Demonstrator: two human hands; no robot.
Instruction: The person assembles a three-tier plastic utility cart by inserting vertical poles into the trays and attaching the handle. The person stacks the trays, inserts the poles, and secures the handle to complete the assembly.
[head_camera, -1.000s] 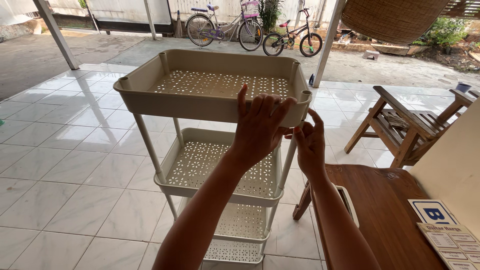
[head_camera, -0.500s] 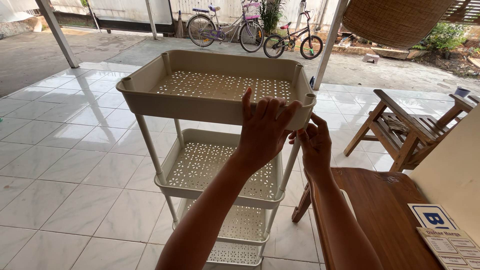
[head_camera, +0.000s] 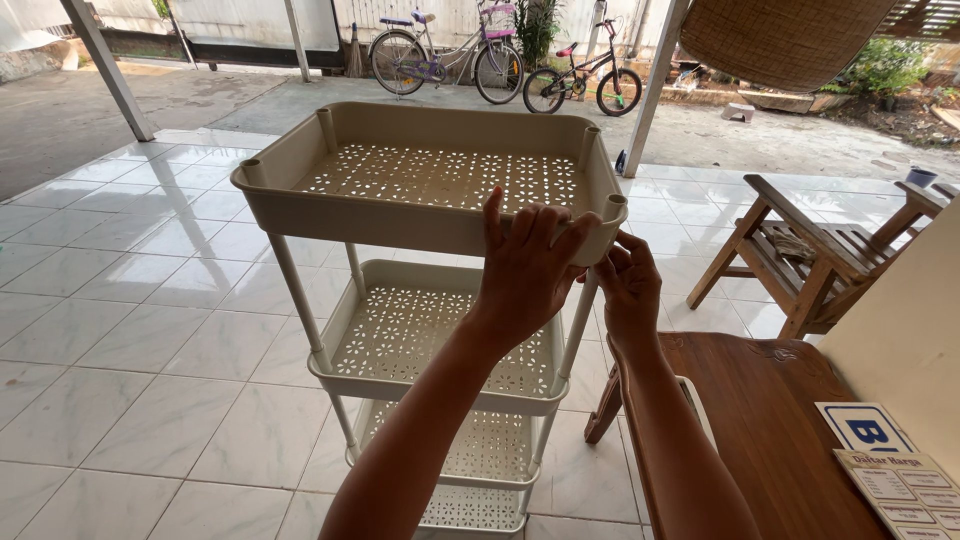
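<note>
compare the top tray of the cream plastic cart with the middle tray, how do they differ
The top perforated cream plastic tray is gripped at its near rim by the left hand, with the right hand at its near right corner; the middle perforated cream tray is touched by neither. The top tray shows open post sockets at its corners; the middle tray's corners have posts passing through. The top tray looks larger, being closer to the camera. Both share cut-out patterned floors.

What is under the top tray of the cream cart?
Under the top tray sit a middle tray and a bottom tray, both perforated and empty where visible. The left hand and forearm cover part of them.
</note>
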